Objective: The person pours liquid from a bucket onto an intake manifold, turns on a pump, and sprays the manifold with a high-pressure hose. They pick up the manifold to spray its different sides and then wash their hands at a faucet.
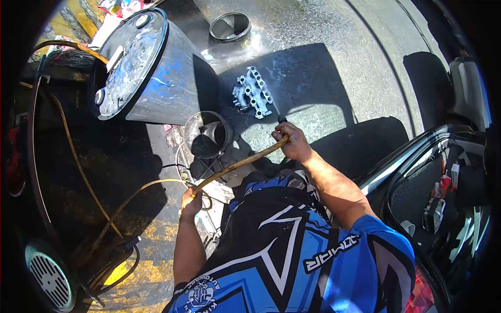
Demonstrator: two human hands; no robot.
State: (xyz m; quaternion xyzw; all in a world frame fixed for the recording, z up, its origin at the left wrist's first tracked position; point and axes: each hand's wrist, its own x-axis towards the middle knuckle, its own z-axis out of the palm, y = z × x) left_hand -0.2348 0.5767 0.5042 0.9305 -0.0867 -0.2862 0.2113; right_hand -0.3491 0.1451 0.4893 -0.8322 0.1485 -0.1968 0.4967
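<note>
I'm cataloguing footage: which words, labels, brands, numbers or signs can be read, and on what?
"JOMAR": on the shirt.
"AUTOWORK", possibly with more letters: by the shirt's emblem.
Other lettering by the emblem: too small and blurred to read surely.
Hose, manifold, drum: no readable text.

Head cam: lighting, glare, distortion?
Head view: harsh sun, hard-edged dark shadow beside the silvery multi-port metal part; head view: glare on the wet grey pavement; head view: strong fisheye curvature, black corners; head view: yellow-brown flexible hose and bare right hand read clearly.
</note>
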